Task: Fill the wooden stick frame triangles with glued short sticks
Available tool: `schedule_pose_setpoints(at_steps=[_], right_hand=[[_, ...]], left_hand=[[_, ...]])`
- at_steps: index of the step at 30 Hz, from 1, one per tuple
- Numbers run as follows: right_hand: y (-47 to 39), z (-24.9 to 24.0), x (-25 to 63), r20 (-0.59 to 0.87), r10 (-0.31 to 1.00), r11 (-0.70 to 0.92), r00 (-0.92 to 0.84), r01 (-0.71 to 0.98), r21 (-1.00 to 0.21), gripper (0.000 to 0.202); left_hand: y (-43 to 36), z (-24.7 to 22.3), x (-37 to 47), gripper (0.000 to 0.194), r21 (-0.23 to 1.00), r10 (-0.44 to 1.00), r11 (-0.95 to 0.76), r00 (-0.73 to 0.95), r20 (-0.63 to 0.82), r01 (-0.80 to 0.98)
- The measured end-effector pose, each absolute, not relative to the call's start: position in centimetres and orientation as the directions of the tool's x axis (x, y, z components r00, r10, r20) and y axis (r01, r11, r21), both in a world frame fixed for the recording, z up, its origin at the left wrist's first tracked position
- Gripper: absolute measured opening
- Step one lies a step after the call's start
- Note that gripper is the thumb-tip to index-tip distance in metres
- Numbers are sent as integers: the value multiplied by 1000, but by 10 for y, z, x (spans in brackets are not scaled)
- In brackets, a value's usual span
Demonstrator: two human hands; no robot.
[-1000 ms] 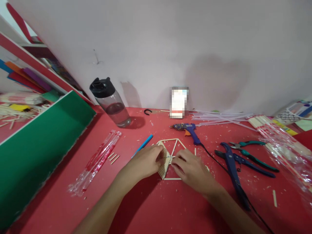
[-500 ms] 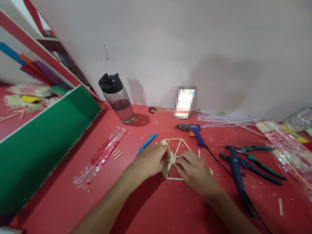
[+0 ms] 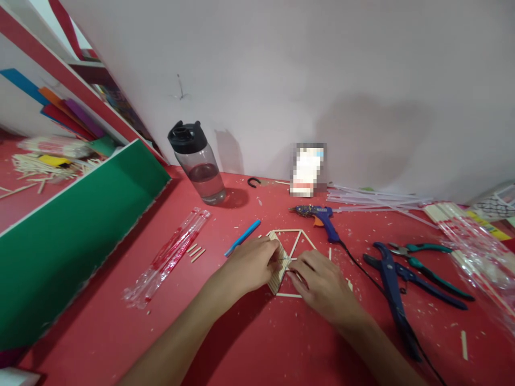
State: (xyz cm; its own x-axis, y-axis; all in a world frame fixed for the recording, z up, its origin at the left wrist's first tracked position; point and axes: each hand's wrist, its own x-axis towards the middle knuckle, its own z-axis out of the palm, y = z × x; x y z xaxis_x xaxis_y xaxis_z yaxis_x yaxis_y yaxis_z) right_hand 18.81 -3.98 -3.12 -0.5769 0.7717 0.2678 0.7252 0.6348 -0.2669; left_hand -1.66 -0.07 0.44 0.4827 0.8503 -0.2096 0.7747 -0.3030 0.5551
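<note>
A many-sided frame of thin wooden sticks point(image 3: 287, 230) lies flat on the red table, with sticks meeting at its middle. Its left section is covered by a panel of sticks laid side by side point(image 3: 276, 286). Curled over that panel, my left hand point(image 3: 251, 265) is closed with its fingertips on the sticks. My right hand point(image 3: 324, 284) has its fingers bent together near the frame's centre; what they pinch is hidden. Both hands partly cover the frame. A blue pen point(image 3: 243, 237) lies just beyond my left hand, and a blue hot glue gun point(image 3: 329, 222) rests behind the frame.
A water bottle point(image 3: 199, 166) and a blurred phone point(image 3: 308, 170) stand by the wall. Blue cutters point(image 3: 390, 273) and green-handled pliers point(image 3: 428, 262) lie right, near bagged sticks point(image 3: 454, 225). To the left are plastic wrappers point(image 3: 173, 252), short sticks point(image 3: 196, 252) and a green board point(image 3: 88, 230).
The view has shifted slightly, so things sit a little further right. Both hands stay at the stick frame, with the right fingers moved only slightly.
</note>
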Motion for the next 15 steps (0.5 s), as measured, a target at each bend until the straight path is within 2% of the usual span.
schedule_pose_setpoints(at_steps=[10, 15], right_hand=[[-40, -39, 189, 370, 710, 688, -599, 702, -185, 22], [-40, -38, 188, 358, 706, 694, -612, 697, -178, 24]], left_hand=[[-1, 9, -15, 16, 544, 845, -299, 482, -231, 784], [-2, 11, -14, 16, 551, 844, -302, 487, -225, 778]])
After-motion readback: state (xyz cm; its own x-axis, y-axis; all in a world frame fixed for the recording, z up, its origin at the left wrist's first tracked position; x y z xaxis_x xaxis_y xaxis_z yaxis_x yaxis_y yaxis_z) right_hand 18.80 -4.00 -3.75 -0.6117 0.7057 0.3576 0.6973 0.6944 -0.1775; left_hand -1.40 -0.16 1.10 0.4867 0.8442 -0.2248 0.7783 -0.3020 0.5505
